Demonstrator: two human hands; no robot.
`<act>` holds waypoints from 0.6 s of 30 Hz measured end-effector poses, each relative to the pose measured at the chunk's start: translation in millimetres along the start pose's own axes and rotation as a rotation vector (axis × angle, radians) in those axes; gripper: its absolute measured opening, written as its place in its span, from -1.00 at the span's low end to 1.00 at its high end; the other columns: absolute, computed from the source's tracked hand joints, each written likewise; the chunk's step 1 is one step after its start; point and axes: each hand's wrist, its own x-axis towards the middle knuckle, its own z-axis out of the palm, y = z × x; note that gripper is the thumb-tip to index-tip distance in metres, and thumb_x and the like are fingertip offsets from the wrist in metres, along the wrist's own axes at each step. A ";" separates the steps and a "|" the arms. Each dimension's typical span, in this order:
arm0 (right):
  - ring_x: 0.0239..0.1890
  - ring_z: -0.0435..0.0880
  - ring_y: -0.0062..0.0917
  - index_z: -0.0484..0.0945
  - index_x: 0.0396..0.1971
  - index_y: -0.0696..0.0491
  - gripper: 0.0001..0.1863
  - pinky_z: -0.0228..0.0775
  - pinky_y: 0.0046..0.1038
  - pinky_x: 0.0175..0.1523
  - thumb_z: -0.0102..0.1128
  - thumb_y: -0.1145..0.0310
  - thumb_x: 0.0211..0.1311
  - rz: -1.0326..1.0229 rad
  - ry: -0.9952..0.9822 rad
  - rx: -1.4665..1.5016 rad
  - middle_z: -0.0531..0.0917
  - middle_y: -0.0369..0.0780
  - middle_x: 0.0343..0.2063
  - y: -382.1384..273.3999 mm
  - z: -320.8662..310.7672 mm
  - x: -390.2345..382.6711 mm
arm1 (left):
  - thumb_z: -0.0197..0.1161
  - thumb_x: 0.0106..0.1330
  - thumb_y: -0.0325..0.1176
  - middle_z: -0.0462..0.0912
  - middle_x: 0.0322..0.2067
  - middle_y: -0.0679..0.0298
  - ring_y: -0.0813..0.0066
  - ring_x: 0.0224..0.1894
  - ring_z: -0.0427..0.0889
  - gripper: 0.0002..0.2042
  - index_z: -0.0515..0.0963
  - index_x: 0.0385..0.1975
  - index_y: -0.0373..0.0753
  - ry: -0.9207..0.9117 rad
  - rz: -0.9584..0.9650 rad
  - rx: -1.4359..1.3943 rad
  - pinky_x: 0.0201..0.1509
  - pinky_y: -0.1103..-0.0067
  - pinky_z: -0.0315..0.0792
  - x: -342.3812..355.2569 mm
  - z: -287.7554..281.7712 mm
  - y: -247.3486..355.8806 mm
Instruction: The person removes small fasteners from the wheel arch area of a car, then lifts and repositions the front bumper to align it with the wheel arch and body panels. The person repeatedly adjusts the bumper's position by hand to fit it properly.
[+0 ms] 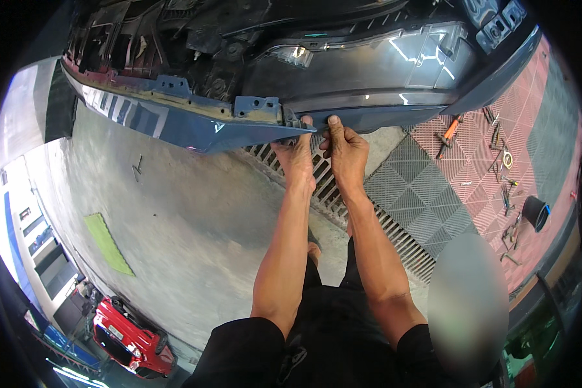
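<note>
A blue-grey car body panel (204, 132) tapers to a point near the middle, with metal mounting tabs along its upper edge. My left hand (296, 160) is closed on that pointed end, its thumb raised against the tip and its other fingers mostly hidden underneath. Just to the right, a second blue-grey panel (394, 117) curves away along the car. My right hand (349, 155) is closed at this panel's near end, thumb on its edge and the other fingers curled below. A narrow gap separates the two hands.
Dark inner car parts (220, 48) show beyond the panels. A floor grate (401, 242) runs below my arms. On the red tiles (456, 165) lie an orange-handled hammer (451, 132), several tools and a black bucket (535, 213). A green mat (108, 244) and a red car (132, 339) are left.
</note>
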 end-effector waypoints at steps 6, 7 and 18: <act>-0.59 0.53 -0.66 0.69 -0.45 0.20 -0.48 0.35 -0.57 -0.48 0.31 -0.01 0.50 0.018 0.026 -0.105 0.64 -0.27 -0.62 6.8 -2.9 0.3 | 0.62 0.24 -0.27 0.26 0.45 0.07 0.25 0.50 0.25 0.02 -0.04 0.54 -0.28 0.038 0.073 -0.076 0.59 0.28 0.13 -22.8 18.8 24.9; -0.59 0.52 -0.66 0.70 -0.45 0.19 -0.48 0.34 -0.57 -0.48 0.30 -0.01 0.51 -0.002 0.014 -0.079 0.64 -0.27 -0.62 9.8 -3.2 1.2 | 0.62 0.25 -0.28 0.26 0.46 0.08 0.25 0.50 0.26 0.01 -0.02 0.53 -0.28 0.077 0.059 -0.043 0.58 0.28 0.15 -26.6 24.5 24.4; -0.54 0.73 -0.46 0.80 -0.42 0.16 -0.47 0.54 -0.33 -0.32 0.33 -0.08 0.41 -0.083 -0.006 -0.206 0.73 -0.15 -0.64 -14.7 -31.5 11.3 | 0.63 0.11 0.20 0.50 0.30 0.18 0.16 0.30 0.46 -0.04 0.30 0.41 -0.15 0.003 -0.091 0.196 0.23 0.10 0.41 -0.3 -3.3 12.2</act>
